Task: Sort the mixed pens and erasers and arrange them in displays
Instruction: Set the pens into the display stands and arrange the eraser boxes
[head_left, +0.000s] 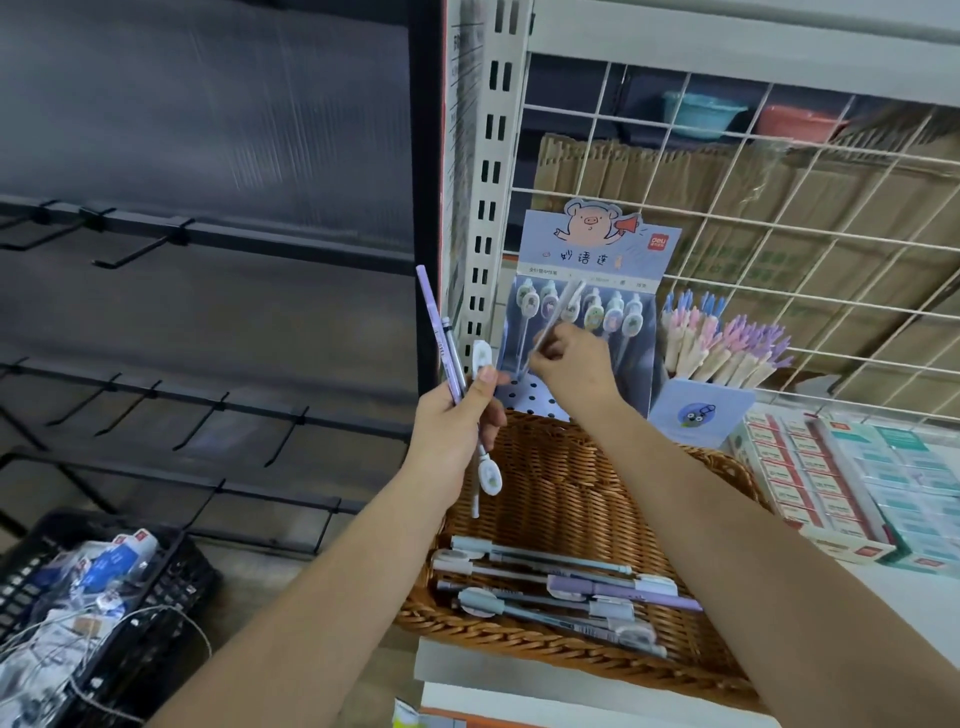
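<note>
The basket (571, 483) nearest holds loose pens (561, 587) lying flat at its near end. Left of it, a black crate (171, 587) sits on the floor. The left hand (452, 415) grips a bunch (434, 322) of pens above the basket. The right hand (571, 364) pinches one blurred pen (558, 317) against the pig display (587, 260) behind the basket. Further right stand a pen cup (701, 410) and eraser boxes (810, 467)
</note>
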